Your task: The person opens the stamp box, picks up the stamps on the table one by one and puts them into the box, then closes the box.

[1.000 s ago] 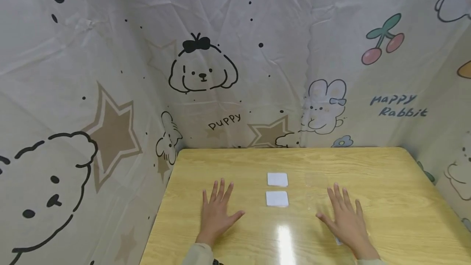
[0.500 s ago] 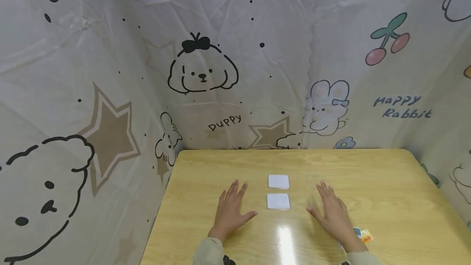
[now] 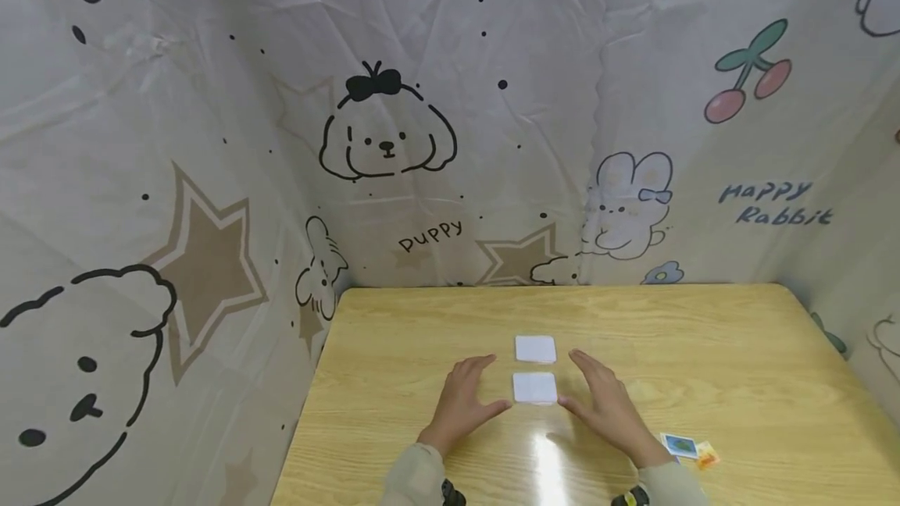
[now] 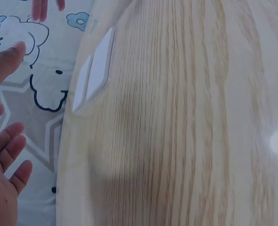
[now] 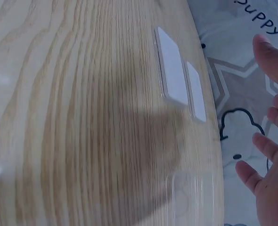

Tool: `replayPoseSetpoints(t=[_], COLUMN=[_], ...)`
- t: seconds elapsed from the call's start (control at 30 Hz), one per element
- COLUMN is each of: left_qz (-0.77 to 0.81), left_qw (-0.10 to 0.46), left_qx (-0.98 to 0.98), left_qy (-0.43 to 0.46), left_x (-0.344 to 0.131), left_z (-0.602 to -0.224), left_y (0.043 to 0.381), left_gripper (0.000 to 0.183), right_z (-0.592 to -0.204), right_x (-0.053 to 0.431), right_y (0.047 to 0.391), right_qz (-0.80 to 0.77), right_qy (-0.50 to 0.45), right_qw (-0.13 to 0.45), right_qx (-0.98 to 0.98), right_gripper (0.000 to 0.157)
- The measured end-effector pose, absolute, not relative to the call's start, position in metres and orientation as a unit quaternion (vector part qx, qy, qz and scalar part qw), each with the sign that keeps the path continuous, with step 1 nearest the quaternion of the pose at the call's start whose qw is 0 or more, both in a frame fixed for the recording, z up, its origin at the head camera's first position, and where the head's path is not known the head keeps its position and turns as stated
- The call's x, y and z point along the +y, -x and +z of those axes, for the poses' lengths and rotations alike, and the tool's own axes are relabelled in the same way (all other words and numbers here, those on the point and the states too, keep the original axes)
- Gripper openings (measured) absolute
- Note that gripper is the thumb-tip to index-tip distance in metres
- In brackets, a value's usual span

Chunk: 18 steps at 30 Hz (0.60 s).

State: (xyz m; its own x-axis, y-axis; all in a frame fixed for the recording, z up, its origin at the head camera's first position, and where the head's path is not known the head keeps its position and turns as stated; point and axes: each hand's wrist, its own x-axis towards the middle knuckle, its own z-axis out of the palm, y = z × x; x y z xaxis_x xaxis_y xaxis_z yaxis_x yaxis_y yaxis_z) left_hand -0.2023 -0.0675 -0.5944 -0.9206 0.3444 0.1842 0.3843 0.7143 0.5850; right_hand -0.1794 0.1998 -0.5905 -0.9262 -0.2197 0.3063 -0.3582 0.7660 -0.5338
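Two stacks of white cards lie one behind the other on the wooden table, the near stack point(image 3: 534, 387) and the far stack point(image 3: 536, 349). My left hand point(image 3: 464, 403) is just left of them, thumb and fingers spread apart, holding nothing. On the other side my right hand point(image 3: 608, 408) is held the same way, its thumb tip close to the near stack's corner. Whether that thumb touches the cards I cannot tell. Both wrist views show the fingers apart from the cards, with the left hand point(image 4: 4, 165) and right hand point(image 5: 271, 174) at the frame edges.
A clear plastic case point(image 5: 191, 200) lies on the table near the right hand. By the right wrist are a blue picture card point(image 3: 680, 446) and an orange one point(image 3: 707, 455), partly overlapping. A printed curtain point(image 3: 422, 100) hangs behind the wooden table point(image 3: 394, 318).
Both hands have moved inward toward the white cards, and their spread fingers have turned to face each other. The picture cards by the right wrist have come into view.
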Motion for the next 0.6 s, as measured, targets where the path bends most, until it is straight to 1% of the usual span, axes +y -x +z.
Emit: replayPoseSetpoints(t=[0.13, 0.2, 0.4, 0.6], left_qz=[-0.352, -0.366, -0.370, -0.362], left_qw=[0.006, -0.008, -0.039, -0.049], left_qx=[-0.917, -0.913, -0.912, -0.916], left_qy=[0.186, 0.182, 0.171, 0.167], left_x=[-0.059, -0.056, -0.049, -0.045], left_z=[-0.597, -0.597, -0.606, -0.614], left_y=[0.205, 0.207, 0.211, 0.216], left_gripper=[0.072, 0.071, 0.068, 0.071], right_z=[-0.593, -0.595, -0.601, -0.609], right_x=[0.193, 0.189, 0.182, 0.181], right_y=[0.184, 0.185, 0.187, 0.193], right_qz=[0.301, 0.296, 0.289, 0.287], right_qy=[-0.171, -0.170, -0.145, -0.116], right_qw=[0.119, 0.107, 0.028, -0.030], right_qx=[-0.931, -0.934, -0.946, -0.950], right_gripper=[0.074, 0.074, 0.074, 0.079])
